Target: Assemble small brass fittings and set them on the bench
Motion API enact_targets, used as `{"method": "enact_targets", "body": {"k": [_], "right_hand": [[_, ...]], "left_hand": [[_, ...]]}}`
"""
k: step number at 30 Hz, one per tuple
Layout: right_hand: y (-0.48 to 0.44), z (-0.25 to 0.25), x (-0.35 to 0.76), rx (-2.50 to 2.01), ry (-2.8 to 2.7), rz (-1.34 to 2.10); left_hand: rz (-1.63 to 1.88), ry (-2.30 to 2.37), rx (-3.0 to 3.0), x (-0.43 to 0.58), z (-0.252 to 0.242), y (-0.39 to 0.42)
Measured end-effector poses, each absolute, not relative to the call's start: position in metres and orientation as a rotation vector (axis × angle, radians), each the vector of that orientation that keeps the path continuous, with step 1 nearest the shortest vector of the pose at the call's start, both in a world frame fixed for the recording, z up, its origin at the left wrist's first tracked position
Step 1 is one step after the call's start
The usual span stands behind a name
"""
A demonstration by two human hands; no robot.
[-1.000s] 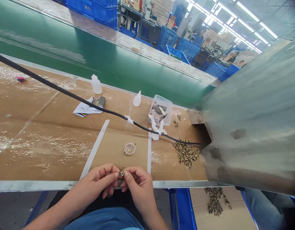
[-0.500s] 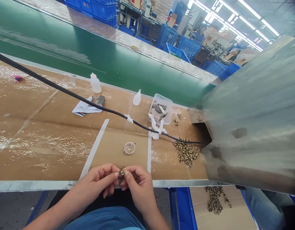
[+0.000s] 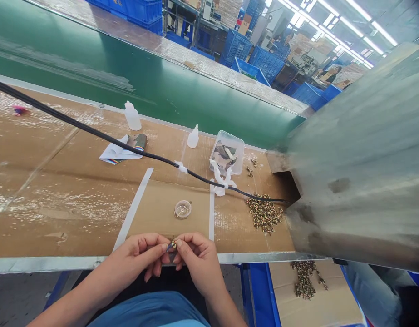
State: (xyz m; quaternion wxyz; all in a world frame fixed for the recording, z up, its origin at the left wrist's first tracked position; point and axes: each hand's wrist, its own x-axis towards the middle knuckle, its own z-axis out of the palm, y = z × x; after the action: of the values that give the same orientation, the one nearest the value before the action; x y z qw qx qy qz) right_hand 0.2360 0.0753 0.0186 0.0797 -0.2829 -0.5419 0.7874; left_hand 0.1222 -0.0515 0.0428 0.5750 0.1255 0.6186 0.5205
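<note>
**Poster 1:** Anyone work out this station? A big green conveyor belt (image 3: 93, 59) runs along the back, blue plastic crates (image 3: 238, 45) sit beyond it, and a steel chute (image 3: 359, 159) juts in from the right over a cardboard-topped bench (image 3: 59, 213).

**Poster 2:** Yep, and there's a heap of small brass-coloured parts (image 3: 263, 213) just out from the chute's mouth. A black cable (image 3: 127, 147), taped down with white tape, runs across the bench into that opening. A clear plastic tub (image 3: 228, 152) of shiny scraps and a round clear dish (image 3: 182, 209) sit close by.

**Poster 1:** And the hands?

**Poster 2:** Right at the bench's front edge, nearly touching. The left hand (image 3: 136, 254) is curled, thumb and forefinger pinched in, and the right hand (image 3: 199, 261) is mostly closed the same way. Both are holding a tiny brass-coloured part (image 3: 173, 245) with a dark stub, out in front of the person. Too small to make out more, tbh.
</note>
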Motion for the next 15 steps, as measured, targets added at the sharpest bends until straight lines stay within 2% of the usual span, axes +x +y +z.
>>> {"method": "enact_targets", "body": {"k": [15], "right_hand": [[0.0774, 0.0191, 0.2347, -0.876, -1.563, 2.43]], "left_hand": [[1.229, 1.437, 0.327, 0.1219, 0.0432, -0.0528]]}}
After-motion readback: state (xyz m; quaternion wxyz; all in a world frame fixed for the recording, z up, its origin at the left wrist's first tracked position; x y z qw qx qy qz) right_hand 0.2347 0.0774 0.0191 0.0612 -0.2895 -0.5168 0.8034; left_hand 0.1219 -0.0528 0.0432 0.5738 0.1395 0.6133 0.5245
